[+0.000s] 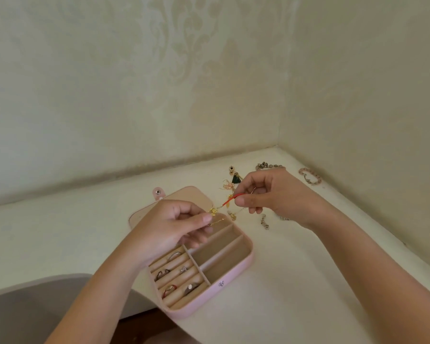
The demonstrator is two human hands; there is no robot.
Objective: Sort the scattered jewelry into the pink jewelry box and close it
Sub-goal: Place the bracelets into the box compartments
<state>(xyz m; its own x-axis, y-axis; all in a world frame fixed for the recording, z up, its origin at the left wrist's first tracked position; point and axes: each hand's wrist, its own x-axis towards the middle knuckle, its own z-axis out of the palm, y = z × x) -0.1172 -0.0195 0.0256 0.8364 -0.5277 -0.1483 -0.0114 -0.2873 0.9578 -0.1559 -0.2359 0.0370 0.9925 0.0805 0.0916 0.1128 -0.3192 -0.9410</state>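
The white counter (60,232) carries everything, tucked into a corner by the wall. The pink jewelry box (209,295) lies open near the front edge. Its lid (184,197) is flat back, so things can go straight in. The left hand (169,227) is over the box and pinches the gold end of a thin red and gold piece (227,202). The right hand (271,194) pinches the red end. They hold it stretched out, I think to make it straight for a long slot (216,252). A pink bracelet (310,177), a silver chain (265,222) and a green tassel earring (235,178) lie behind the box, not sorted yet. Rings (175,255) sit snug in the small rolls.
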